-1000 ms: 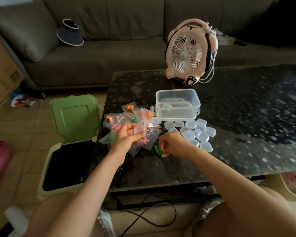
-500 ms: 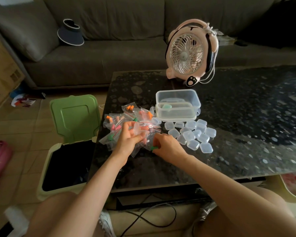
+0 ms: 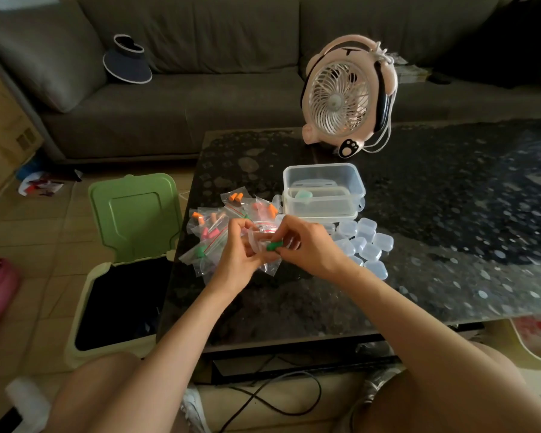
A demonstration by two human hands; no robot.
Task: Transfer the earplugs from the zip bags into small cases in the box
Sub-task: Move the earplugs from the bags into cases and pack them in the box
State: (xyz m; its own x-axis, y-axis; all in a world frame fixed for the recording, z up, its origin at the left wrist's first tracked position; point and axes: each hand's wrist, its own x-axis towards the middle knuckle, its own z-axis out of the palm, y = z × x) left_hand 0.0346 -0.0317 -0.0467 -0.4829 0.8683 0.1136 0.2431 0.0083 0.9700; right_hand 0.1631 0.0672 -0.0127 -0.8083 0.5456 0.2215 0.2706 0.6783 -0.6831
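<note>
Change: a second ago the green plugs lay on the table under the right hand; at this moment they were off the table, pinched between right thumb and fingertips and brought left, up against the case held in the left hand. Both hands had closed in and risen over the near edge of the bags. Meaning, as a judgement: pick-up done, insertion into the case was the step in hand, not yet finished. Left fingers were curled around the clear case, thumb on the near side; whether its lid stood open was hard to tell through the blur. Right fingers were clamped on the plugs, whose green ends stuck out left of the fingertips, touching or just beside the case rim. The box sat just beyond the hands with one pale case inside, spare cases on the right. Most bags were still full, so the task looked early. The bin stood open at far left.
</note>
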